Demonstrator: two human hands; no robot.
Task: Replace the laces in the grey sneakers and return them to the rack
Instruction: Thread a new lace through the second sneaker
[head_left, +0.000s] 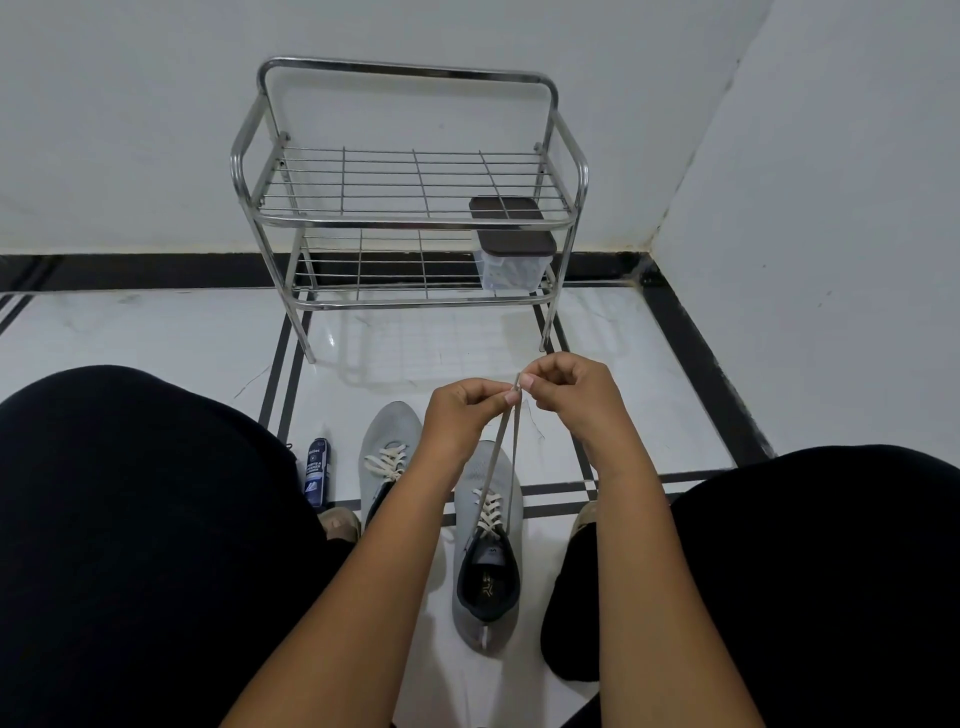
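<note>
You are sitting with your knees spread, dark trousers filling both lower corners, and your bare forearms are reaching forward between them. Directly below your arms, the right grey sneaker (485, 561) is standing on the white floor (156, 332) with its heel toward you and its dark opening facing up; pale laces are crossing through its eyelets. Two strands of the lace (501, 447) are rising from the top eyelets and running up taut to your hands. Your left hand (462, 415) is curling its fingers and pinching the lace ends between thumb and forefinger, and your right hand (566, 400) is pinching the same ends from the other side, the two sets of fingertips meeting just above the shoe's toe. To the left, partly behind your left forearm, the other grey sneaker (387, 452) is lying beside the first, already laced with a pale lace. Left of that, a small dark bottle (317, 470) is standing against your left leg. Farther off, the steel rack (410, 218) is standing against the white wall, its top shelf bare wire, and a clear container with a dark lid (511, 254) is sitting at the right end of the lower shelf.
</note>
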